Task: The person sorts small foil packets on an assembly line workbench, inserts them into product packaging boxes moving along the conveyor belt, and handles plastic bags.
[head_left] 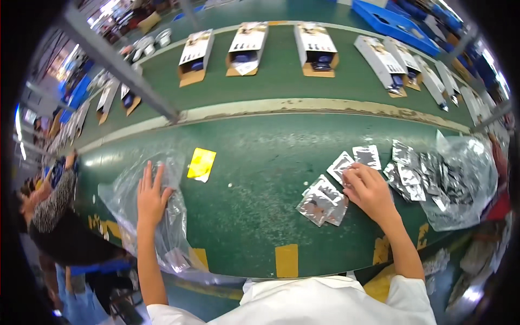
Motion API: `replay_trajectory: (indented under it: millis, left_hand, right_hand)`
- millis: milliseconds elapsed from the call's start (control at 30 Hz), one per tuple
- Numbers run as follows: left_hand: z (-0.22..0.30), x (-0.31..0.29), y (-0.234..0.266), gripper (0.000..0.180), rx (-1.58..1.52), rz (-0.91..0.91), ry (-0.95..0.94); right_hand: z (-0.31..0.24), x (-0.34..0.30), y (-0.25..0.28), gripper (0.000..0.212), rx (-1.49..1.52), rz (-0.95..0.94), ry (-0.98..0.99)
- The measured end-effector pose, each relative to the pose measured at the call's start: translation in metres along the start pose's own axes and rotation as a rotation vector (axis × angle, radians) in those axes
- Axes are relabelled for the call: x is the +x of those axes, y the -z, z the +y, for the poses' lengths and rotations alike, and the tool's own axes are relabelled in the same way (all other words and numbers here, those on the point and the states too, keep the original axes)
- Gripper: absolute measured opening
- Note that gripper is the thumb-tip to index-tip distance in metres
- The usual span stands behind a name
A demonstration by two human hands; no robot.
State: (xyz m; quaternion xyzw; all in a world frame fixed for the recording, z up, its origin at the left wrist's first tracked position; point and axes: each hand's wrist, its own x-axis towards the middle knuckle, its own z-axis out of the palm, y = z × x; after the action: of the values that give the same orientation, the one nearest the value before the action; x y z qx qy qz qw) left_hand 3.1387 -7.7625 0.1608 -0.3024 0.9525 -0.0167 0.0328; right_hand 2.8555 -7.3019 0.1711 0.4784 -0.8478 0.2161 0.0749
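My left hand (153,197) lies flat with its fingers spread on a crumpled clear plastic bag (176,216) at the left of the green table. My right hand (372,196) is bent over a few loose silver sachets, thumb and fingertips pinched at the edge of one silver sachet (339,167). Just left of those fingertips, more silver sachets (317,206) overlap. Another sachet (366,156) rests beyond the knuckles. Further right, a heap of silver sachets (409,168) spills from an open clear bag (471,211).
A yellow packet (201,163) lies right of my left hand. Beyond a raised ledge (281,105), open white boxes (248,43) with dark blue contents stand on a green belt (157,70). A grey post (122,65) rises at the left. Another person's arm (59,195) is at far left.
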Motion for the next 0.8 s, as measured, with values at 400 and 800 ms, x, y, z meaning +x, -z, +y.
replay_trajectory:
  millis: [400,800]
  left_hand:
    - [-0.104,0.155,-0.014,0.061,-0.004,0.174,-0.133]
    - [0.190,0.048,0.085,0.037,-0.357,0.357,-0.858]
  right_hand:
    - [0.022,-0.026,0.016,0.047,-0.171,0.053,0.091]
    - [0.034,-0.036,0.018,0.043,-0.171,0.153,0.028]
